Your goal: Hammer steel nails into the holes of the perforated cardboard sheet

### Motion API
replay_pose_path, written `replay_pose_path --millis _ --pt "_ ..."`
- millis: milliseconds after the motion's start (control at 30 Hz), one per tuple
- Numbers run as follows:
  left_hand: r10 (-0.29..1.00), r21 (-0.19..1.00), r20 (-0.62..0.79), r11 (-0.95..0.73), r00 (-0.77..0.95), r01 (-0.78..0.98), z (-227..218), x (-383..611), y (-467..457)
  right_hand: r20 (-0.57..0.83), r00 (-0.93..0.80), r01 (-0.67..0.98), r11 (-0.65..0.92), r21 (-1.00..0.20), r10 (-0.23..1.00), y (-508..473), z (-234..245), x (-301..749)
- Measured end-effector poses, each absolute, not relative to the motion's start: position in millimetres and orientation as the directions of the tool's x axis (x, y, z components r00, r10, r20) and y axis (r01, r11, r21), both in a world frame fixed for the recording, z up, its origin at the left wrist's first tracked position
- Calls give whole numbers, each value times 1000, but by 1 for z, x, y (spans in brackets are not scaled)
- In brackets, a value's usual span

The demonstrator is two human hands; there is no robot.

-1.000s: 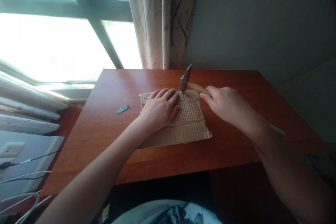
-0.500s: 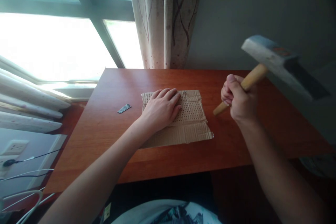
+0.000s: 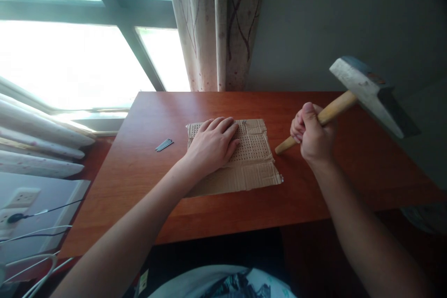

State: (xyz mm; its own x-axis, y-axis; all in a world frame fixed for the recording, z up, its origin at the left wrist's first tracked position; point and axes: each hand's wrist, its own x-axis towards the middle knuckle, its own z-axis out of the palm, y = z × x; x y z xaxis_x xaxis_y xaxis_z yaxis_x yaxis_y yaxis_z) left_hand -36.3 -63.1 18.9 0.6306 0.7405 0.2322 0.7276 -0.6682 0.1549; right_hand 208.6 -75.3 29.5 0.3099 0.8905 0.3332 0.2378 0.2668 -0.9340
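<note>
A brown cardboard sheet (image 3: 249, 167) full of small holes lies in the middle of the red-brown table (image 3: 146, 181). My left hand (image 3: 213, 144) rests flat on its left part, fingers stretched out. My right hand (image 3: 312, 135) is closed in a fist round the wooden handle of a hammer (image 3: 366, 93). The hammer's grey steel head is raised up and to the right of the cardboard, above the table's right side. A tiny dark nail (image 3: 244, 122) stands near the cardboard's far edge.
A small bundle of nails (image 3: 164, 145) lies on the table left of the cardboard. A patterned curtain (image 3: 216, 23) hangs behind the table beside a bright window (image 3: 70, 60). White cables and a wall socket (image 3: 17, 198) are at the lower left.
One second ago the hammer head touched the cardboard's far edge. It has since swung up and to the right, and sits slightly lower now than half a second ago. My left hand has stayed put.
</note>
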Motion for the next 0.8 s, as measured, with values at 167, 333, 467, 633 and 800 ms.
replay_pose_path --millis 167,333,467,633,800 --pt "745 161 235 -664 625 731 18 -36 -64 330 321 201 277 -940 888 -74 27 210" --pt "747 164 224 -662 626 732 20 -36 -64 339 311 45 342 -938 888 -72 24 207" --pt "742 168 219 -669 634 724 23 -35 -62 363 348 6 386 -923 864 -69 19 203" --pt "746 196 209 -665 632 721 28 -34 -59 381 370 -11 414 -910 847 -68 16 202" --pt "783 280 338 -614 522 738 36 -57 -54 379 369 26 398 -917 849 -71 18 202"
